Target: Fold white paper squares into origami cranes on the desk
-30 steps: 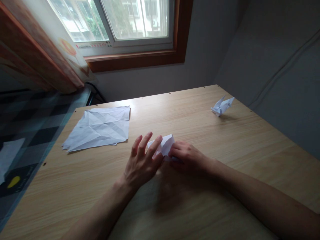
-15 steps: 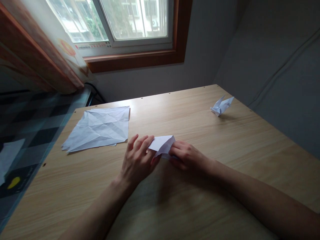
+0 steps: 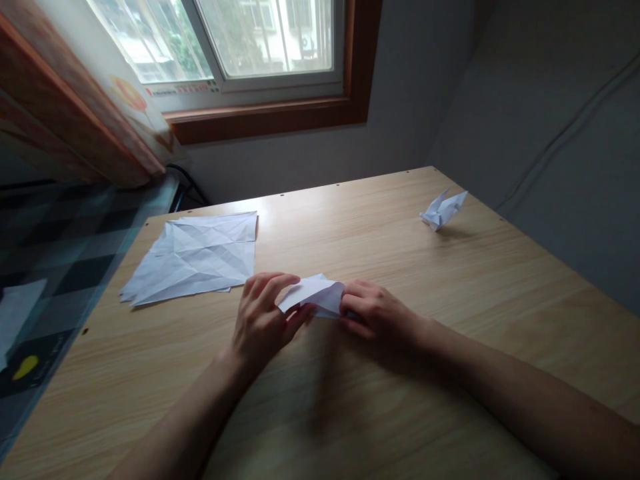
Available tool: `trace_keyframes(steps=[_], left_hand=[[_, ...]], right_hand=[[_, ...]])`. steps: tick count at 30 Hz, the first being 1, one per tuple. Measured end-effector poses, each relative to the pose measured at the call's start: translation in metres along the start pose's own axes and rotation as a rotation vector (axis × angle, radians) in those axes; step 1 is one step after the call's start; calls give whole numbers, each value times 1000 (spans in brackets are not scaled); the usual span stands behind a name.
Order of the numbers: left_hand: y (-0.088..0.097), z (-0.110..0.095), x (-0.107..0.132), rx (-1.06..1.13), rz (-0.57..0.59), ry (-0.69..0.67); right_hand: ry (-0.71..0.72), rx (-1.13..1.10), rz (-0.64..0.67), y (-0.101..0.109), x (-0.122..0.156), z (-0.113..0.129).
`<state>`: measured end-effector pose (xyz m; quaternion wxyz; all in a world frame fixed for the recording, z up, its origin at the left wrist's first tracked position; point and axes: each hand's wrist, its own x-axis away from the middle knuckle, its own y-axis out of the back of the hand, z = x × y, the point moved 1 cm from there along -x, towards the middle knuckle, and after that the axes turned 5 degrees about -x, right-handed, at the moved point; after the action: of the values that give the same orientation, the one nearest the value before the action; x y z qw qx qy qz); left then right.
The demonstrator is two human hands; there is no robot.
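Note:
A small folded piece of white paper (image 3: 315, 293) is between my two hands, just above the wooden table. My left hand (image 3: 263, 310) has its fingers curled over the paper's left end, with the thumb beneath. At the other end, my right hand (image 3: 370, 308) pinches the paper between closed fingers. Part of the paper is hidden behind the right fingers. To the left lies a stack of creased white paper sheets (image 3: 200, 257), flat on the table. A folded paper figure (image 3: 443, 212) with pointed tips stands at the far right.
The light wooden table (image 3: 475, 307) reaches toward the wall below a window (image 3: 270, 40). A curtain (image 3: 65, 93) hangs at the left. Beside the table is a dark checkered surface (image 3: 75, 247) with another white paper (image 3: 20, 313) on it.
My left hand has shifted a little left and down, with its fingers closer together. The folded paper has spread wider and lies lower. My right hand has hardly moved.

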<state>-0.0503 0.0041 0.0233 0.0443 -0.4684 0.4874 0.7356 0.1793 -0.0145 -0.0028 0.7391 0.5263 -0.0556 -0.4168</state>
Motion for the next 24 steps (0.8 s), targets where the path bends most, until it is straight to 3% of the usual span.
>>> trace_keyframes(steps=[6,13,16,20,24], left_hand=[[-1,-9,1,-88,-21,-4],[-9,-11,5,-156,108,44],[-9,-11,4,-98,105,51],[-7,-11,3,-38,55,33],[-6,-9,3,20,163,-16]], right_hand=[[-52,28,-82,-2,3,-1],[-198,109,-37,-5,0,2],[-218,117,-21,-5,-2,3],[-198,100,-21,-4,-2,2],[-72,73,-34,-5,-1,1]])
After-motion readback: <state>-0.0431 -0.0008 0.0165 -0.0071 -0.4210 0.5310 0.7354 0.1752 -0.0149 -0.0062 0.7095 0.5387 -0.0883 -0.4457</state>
